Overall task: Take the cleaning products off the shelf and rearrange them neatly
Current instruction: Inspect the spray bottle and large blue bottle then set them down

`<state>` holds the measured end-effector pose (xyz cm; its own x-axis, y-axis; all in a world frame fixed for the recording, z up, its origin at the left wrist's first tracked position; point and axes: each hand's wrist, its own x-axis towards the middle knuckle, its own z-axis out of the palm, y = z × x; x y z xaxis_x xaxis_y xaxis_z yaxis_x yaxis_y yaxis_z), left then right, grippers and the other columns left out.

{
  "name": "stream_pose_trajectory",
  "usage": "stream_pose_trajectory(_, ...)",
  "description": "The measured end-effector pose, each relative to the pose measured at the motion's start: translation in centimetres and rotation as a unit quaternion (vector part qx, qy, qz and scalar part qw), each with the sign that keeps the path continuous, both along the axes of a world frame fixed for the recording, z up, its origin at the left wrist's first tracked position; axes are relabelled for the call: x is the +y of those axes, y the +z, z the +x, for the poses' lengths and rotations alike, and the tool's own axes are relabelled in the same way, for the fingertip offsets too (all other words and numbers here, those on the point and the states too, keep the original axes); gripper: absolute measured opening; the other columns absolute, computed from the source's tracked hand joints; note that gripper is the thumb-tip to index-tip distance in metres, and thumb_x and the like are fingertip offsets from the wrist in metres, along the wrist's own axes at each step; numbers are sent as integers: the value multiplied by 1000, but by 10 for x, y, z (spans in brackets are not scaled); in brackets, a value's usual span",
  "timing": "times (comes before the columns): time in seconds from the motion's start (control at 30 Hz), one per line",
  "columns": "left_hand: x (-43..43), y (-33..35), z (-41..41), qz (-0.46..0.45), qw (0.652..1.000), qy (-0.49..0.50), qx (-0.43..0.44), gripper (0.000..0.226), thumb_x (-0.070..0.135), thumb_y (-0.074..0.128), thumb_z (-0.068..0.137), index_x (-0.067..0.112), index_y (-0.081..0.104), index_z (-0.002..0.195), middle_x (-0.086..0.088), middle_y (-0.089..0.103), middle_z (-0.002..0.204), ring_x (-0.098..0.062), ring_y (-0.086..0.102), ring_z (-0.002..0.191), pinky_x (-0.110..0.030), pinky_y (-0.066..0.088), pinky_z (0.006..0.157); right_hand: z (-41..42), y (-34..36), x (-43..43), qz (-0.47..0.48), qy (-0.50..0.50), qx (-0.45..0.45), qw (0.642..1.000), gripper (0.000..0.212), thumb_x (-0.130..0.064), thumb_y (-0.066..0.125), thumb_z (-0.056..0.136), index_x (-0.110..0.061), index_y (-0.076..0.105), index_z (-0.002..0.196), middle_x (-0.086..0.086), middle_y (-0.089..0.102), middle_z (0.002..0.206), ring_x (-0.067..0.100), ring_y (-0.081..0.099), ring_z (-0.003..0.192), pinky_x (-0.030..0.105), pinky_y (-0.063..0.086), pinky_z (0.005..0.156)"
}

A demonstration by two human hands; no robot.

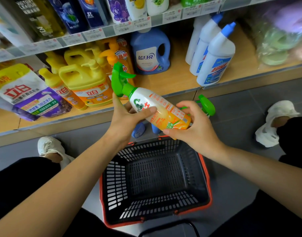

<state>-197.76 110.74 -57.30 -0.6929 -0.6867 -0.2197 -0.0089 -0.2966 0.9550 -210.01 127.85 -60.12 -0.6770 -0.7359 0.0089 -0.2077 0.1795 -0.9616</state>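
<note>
A: Setting, biggest first?

B: Shop shelf (179, 77), wood-look boards with metal edging, two tiers in view. Grey floor (236, 106) below. A black slotted basket (112, 182) with a red rim stands on the floor close in front of the person, a white shoe (49, 146) out to each side.

A: Stock on the lower board?

B: From the left: purple and white pouch (27, 93), yellow jugs (88, 79), blue jug (150, 53), then white bottles (215, 60) with angled blue caps, upright in a row.

A: The item in play?

B: Spray bottle (164, 106), white shading to orange, with a green trigger head. It is off the shelf, in the air before the shelf edge and over the basket's far rim. The long axis is tilted: head up-left toward the yellow jugs, base down-right.

A: Hands?

B: Left hand (128, 117) wraps the upper body, thumb across the label. Right hand (196, 127) curls round the base. A second green trigger head (206, 105) shows just behind the right hand.

A: Writing?

B: "立白" on the pouch and yellow jugs, "蓝月亮" on the blue jug, "3X" on a dark pack on the upper tier. Price tags (140, 21) are too blurred to read.
</note>
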Motion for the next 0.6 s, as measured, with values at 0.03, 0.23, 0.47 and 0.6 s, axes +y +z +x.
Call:
stream_pose_trajectory(0.03, -1, -1, 0, 4, 1000, -3, 14, 93, -2, 81, 76, 20, 28, 149, -16, 70, 118, -31, 72, 105, -47, 61, 84, -1, -1, -1, -18, 2, -43, 999, 73, -44, 92, 56, -32, 56, 118, -7, 68, 107, 10, 70, 93, 24, 56, 70)
stream_pose_trajectory(0.23, -3, -3, 0, 51, 998, -20, 30, 48, 6, 67, 93, 11, 53, 139, 2, 74, 105, -12, 70, 95, -28, 56, 81, -6, 6, -6, -92, 10, -327, 941, 54, -28, 86, 71, -16, 62, 118, 2, 75, 102, 23, 75, 92, 35, 60, 70)
stream_pose_trajectory(0.47, 2, -5, -3, 103, 994, -28, 23, 29, 17, 67, 91, 7, 65, 119, -4, 75, 101, -18, 73, 94, -31, 60, 84, -9, 10, -6, -88, 41, -197, 976, 74, -26, 92, 58, -31, 58, 124, -7, 71, 117, 14, 69, 109, 29, 58, 82)
stream_pose_trajectory(0.6, 7, -8, -6, 148, 989, -25, -13, 24, 25, 66, 93, 4, 68, 104, -8, 75, 93, -21, 72, 93, -34, 60, 91, -15, 17, -7, -53, 14, 1, 998, 84, -20, 94, 60, -26, 53, 133, -4, 62, 129, 18, 62, 120, 48, 56, 95)
